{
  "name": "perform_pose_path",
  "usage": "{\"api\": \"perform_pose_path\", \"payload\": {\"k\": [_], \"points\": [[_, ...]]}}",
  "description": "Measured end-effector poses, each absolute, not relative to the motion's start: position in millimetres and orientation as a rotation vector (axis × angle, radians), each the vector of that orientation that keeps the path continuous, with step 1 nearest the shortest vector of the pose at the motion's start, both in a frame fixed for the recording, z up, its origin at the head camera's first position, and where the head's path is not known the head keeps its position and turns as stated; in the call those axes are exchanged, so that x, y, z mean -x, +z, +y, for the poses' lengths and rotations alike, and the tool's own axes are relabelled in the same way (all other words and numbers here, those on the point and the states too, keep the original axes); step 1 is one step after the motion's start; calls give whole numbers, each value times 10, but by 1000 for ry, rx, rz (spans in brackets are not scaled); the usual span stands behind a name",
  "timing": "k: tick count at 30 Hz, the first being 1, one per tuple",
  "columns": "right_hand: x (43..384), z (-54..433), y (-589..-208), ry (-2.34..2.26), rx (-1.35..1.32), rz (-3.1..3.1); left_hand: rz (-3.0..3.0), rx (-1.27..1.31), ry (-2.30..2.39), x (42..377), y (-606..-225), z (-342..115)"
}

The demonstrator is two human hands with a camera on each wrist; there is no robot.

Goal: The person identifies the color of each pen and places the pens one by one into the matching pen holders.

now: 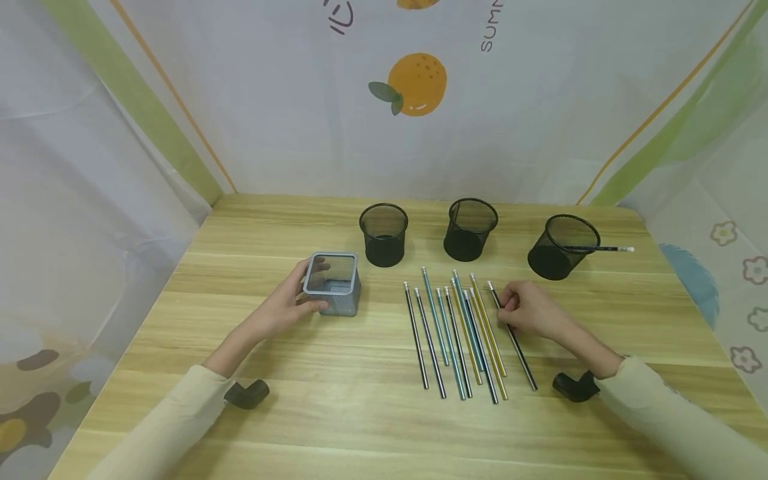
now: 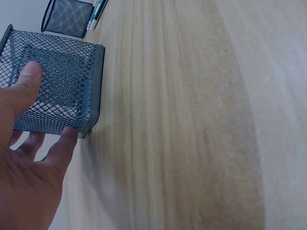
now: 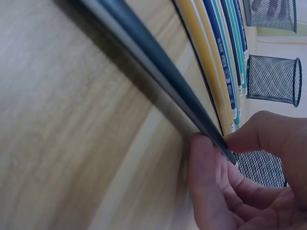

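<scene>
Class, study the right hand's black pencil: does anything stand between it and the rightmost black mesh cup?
Nothing visible does. The right hand pinches the black pencil, and only bare tabletop shows between it and the rightmost cup. Another pencil leans out over that cup's right rim, but the opening looks largely free.

Pencils [image 1: 467,335] on table [image 1: 336,380], right of holder [image 1: 342,304], before cups [image 1: 465,245]

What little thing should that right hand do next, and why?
Probably lift the black pencil toward the rightmost round cup, since the right hand pinches that pencil and the cup holds another dark pencil.
</scene>
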State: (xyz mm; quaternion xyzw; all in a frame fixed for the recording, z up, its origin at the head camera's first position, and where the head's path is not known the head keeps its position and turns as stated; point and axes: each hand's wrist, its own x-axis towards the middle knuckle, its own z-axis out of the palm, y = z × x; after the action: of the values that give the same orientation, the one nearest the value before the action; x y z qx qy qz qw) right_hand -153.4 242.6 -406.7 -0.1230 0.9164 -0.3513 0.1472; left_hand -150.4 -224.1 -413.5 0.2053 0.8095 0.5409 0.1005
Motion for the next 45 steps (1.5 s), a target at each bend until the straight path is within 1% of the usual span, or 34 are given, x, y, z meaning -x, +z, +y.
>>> {"api": "perform_pose_path", "payload": {"k": [9,23,45], "points": [[1523,2476,-4002,-1055,404,2642,2387,-610,1613,1508,-4135,-2241],[1529,2515,-3932,-1089,369,2634,2399,-602,1589,1493,-4123,-2241],[1485,2554,-3794,-1216,398,2642,2387,-596,1602,1496,-4120,-2234]]}}
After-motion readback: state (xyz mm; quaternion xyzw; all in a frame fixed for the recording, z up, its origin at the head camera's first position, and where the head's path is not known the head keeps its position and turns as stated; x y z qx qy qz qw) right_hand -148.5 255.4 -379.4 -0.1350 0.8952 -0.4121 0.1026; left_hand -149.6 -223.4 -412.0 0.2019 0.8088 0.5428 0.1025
